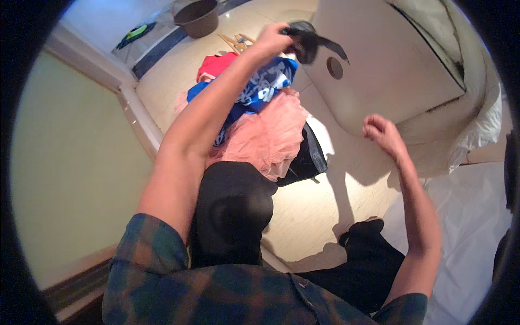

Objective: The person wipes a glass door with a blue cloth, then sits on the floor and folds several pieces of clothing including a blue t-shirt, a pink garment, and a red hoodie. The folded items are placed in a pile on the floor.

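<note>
My left hand (pixel 276 40) is raised at the top centre, shut on a dark, limp item (pixel 304 40) that is blurred; a strap-like end sticks out to the right. Below it a pile of clothes lies on the floor: a red garment (pixel 215 65), a blue garment with a white pattern (pixel 264 87), a pink gauzy garment (pixel 264 138) and a black garment (pixel 310 156) partly under the pink one. My right hand (pixel 382 132) is held to the right of the pile, fingers curled, with nothing visible in it.
Wooden hangers (pixel 233 42) lie beyond the clothes. A brown plastic tub (pixel 198 20) stands at the top left. A large pale panel with a round hole (pixel 378 53) is at the upper right. White sheeting (pixel 459 211) spreads at the right, and a pale green panel (pixel 77 162) borders the left.
</note>
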### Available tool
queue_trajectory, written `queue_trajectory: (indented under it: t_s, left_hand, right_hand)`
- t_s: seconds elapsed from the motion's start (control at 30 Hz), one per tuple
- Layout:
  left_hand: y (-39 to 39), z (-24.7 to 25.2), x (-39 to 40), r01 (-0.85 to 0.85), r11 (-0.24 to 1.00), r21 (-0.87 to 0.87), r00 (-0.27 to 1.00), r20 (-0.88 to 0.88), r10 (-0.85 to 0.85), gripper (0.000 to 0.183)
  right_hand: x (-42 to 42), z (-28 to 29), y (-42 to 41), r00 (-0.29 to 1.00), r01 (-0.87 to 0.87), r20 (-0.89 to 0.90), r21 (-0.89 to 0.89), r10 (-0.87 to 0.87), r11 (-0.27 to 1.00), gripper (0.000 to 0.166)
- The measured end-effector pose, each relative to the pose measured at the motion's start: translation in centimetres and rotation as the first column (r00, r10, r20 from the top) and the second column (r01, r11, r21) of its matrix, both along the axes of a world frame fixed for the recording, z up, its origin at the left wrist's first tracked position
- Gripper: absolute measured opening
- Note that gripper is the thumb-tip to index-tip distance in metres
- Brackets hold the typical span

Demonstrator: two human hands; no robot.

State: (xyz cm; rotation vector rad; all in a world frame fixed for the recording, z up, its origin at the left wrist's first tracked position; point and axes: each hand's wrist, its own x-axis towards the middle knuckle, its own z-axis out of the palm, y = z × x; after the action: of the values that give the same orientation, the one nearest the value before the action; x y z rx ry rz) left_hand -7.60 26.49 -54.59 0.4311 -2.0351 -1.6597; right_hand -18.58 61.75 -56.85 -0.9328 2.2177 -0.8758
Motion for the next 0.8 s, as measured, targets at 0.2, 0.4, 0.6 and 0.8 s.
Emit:
queue_trajectory:
  t_s: [0.2,0.4,0.6,0.8]
  left_hand:
    - [-15.0,0.4,12.8,-0.794,0.499,-0.346,0.581,-0.194,0.79,0.104]
    - [-8.7,-3.8,17.2,-0.454,0.842,-0.29,0.767,0.354,0.535,0.133]
    - [2.3,-10.0,16.8,-0.123,0.97,-0.212,0.632,0.737,0.241,0.127]
    - [7.1,-16.3,18.3,-0.086,0.99,-0.112,0.856,0.5,0.131,0.085]
  right_hand:
    - [6.8,1.3,2.2,0.988,-0.147,0.067,0.15,0.138,0.978,0.014]
    - [9.6,-1.7,-1.4,0.946,-0.285,-0.116,0.161,0.304,0.945,0.032]
    - [15.5,-5.2,-9.2,0.908,-0.382,-0.244,-0.139,0.342,0.914,0.082]
    - [18.7,-13.8,-10.8,0.988,-0.134,-0.115,-0.359,0.099,0.924,0.113]
